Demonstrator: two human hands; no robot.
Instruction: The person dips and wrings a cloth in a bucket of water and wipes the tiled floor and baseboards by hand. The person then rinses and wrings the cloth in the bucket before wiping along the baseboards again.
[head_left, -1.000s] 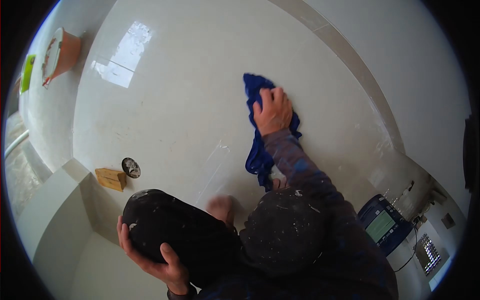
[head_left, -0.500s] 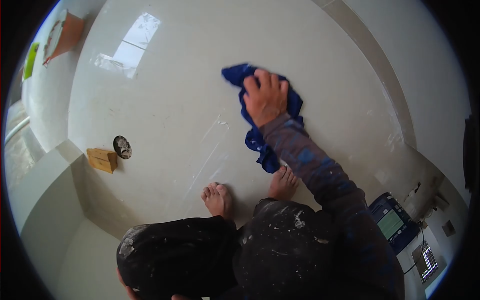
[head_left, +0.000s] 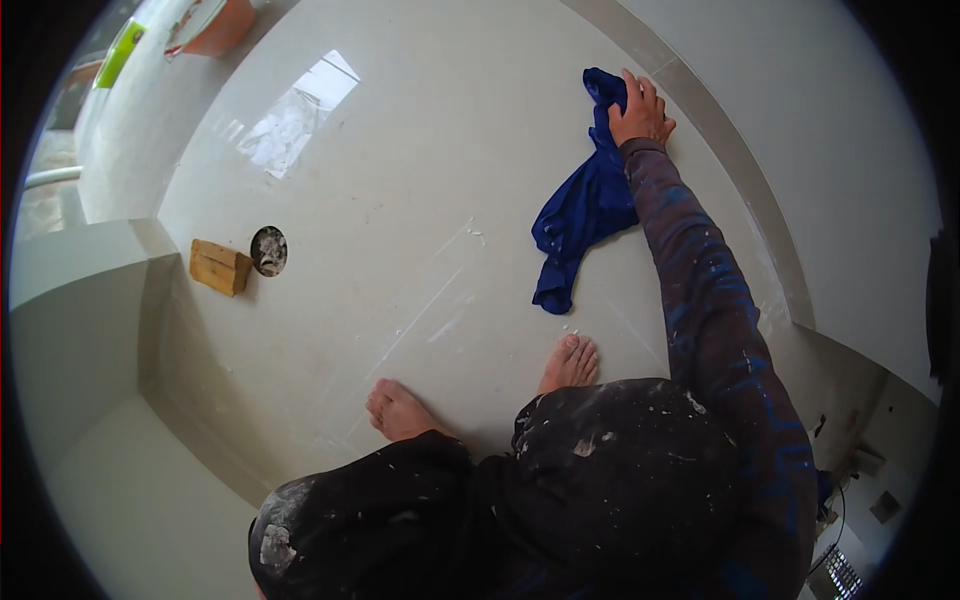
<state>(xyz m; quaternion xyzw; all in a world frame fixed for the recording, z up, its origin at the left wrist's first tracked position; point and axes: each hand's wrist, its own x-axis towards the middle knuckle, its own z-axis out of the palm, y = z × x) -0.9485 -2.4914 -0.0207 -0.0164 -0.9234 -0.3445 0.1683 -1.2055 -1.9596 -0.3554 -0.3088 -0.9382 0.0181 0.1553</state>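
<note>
My right hand [head_left: 645, 112] reaches far forward, close to the wall base on the right. Its fingers are bent over the upper end of a dark blue cloth [head_left: 585, 205] and press it to the floor. The cloth looks like a crumpled piece of clothing. It trails from the hand back toward my right foot [head_left: 570, 362], spread in loose folds on the pale tiles. White smears and small crumbs mark the floor [head_left: 430, 310] left of the cloth. My left hand does not show; my left knee [head_left: 300, 530] fills that corner.
A wooden block [head_left: 220, 267] lies beside a round hole [head_left: 269, 251] in the floor at left. An orange bucket [head_left: 222, 28] stands at the upper left. A tiled skirting [head_left: 700, 100] runs along the right wall. My left foot [head_left: 398, 408] is bare on the floor.
My right hand has slid forward and to the right, dragging the blue cloth, which is now stretched longer. My left foot has shifted slightly left. Fingers at my left knee have dropped from sight.
</note>
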